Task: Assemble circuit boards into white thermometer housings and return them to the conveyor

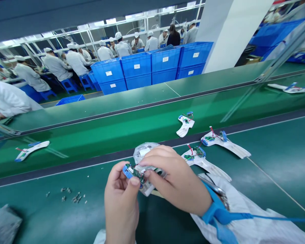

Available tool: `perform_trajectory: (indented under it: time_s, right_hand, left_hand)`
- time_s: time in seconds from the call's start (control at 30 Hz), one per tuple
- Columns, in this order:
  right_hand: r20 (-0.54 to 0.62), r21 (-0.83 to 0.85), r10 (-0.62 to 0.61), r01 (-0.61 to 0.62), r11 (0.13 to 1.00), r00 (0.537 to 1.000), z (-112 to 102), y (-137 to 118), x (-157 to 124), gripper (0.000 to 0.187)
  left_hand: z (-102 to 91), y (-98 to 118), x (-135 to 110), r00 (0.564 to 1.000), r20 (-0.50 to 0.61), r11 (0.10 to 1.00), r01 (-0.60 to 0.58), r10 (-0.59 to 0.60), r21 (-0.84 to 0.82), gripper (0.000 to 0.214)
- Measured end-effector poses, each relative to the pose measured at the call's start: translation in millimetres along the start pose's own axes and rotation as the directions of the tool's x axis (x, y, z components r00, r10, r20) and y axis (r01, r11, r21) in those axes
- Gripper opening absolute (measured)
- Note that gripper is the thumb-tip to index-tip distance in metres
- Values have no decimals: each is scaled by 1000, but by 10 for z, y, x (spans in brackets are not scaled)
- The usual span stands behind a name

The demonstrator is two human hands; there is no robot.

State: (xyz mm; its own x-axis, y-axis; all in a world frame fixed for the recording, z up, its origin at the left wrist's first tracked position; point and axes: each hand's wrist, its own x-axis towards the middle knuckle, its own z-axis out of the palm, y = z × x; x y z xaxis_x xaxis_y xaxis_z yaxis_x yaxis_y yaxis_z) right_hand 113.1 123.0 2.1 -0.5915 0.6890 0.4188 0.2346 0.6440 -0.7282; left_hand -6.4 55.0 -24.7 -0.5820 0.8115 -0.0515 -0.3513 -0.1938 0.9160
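My left hand (122, 200) pinched the small green circuit board (134, 171) between thumb and fingers while my right hand (175, 179) pressed on the clear plastic bag (148, 152) above the green worktop (40, 217); the board felt light, stiff but fragile, safest held by its edges.

Green conveyor belt (91, 152), white circuit-board assemblies (185, 125) lying on it, green bench mat (40, 220), small metal parts (76, 198) scattered there

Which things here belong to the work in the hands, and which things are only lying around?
Work in the hands:
left hand; right hand; green circuit board; clear plastic bag

Lying around:
wired boards on white strips; small loose parts; grey bag
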Motion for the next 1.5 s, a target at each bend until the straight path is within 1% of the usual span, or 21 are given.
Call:
perform_trajectory:
  time_s: [0.07,0.13,0.17,0.2,0.23,0.27,0.3,0.33,0.37,0.4,0.43,0.53,0.6,0.67,0.77,0.83,0.9,0.97,1.07,1.27,1.5]
  right_hand:
    - [5,-13,-21,21,1000,1000,45,-20,8,14]
    - [-14,-17,-35,35,999,999,64,-21,17,17]
    - [-47,-18,-34,33,999,998,68,-19,17,18]
    - [-90,-18,-26,24,1000,996,71,-16,13,18]
    - [-137,-18,-15,13,1000,990,76,-14,5,18]
    - [-186,-17,-5,1,1000,983,83,-14,-8,18]
    - [-233,-17,-2,-2,1000,973,92,-15,-25,17]
    - [-273,-19,-11,6,1000,962,103,-19,-44,17]
    - [-303,-25,-29,22,999,952,113,-26,-64,17]
    - [-325,-34,-50,41,999,944,122,-34,-82,17]
    - [-342,-45,-69,57,997,937,125,-46,-99,18]
    - [-362,-53,-77,62,997,929,104,-89,-128,19]
    - [-331,-21,-73,70,997,941,67,-116,-130,19]
    - [-280,23,-87,97,995,956,23,-134,-123,18]
    - [-201,86,-116,136,987,973,-39,-139,-102,15]
    - [-102,132,-143,156,979,984,-74,-133,-83,17]
    - [9,163,-168,165,973,986,-99,-125,-64,20]
    - [71,173,-185,170,970,980,-111,-118,-52,22]
    - [102,171,-182,163,972,978,-106,-108,-50,24]
    - [113,214,-148,122,969,983,-90,-90,-49,24]
    - [127,252,-149,113,961,981,-105,-74,-30,22]
  left_hand:
    - [0,-9,-7,1000,10,1000,15,-15,15,36]
    - [-16,-9,-24,1000,26,997,12,-14,76,36]
    - [-27,-6,-40,1000,21,988,-12,9,152,36]
    - [-37,-4,-62,998,2,961,-58,59,271,37]
    - [-45,-1,-88,989,-24,900,-126,149,417,38]
    - [-49,1,-117,964,-40,802,-194,261,564,39]
    - [-48,3,-146,927,-33,684,-251,373,685,39]
    - [-43,7,-173,888,6,569,-300,460,766,37]
    - [-35,12,-195,856,78,472,-356,512,807,35]
    - [-28,21,-210,829,157,402,-415,537,816,32]
    - [-25,35,-217,811,227,357,-465,540,810,30]
    - [-54,103,-208,782,364,288,-551,506,783,32]
    - [-96,165,-192,791,404,308,-568,459,763,35]
    - [-134,229,-183,814,403,379,-560,418,737,34]
    - [-155,306,-182,874,314,495,-472,371,729,33]
    - [-143,333,-189,908,315,591,-419,277,689,32]
    - [-116,341,-203,926,332,714,-356,182,602,31]
    - [-82,335,-218,935,325,789,-304,141,534,31]
    - [-46,321,-231,941,299,796,-299,156,526,32]
    - [-56,292,-227,916,368,762,-353,163,542,32]
    - [-40,270,-241,923,342,761,-347,174,548,31]
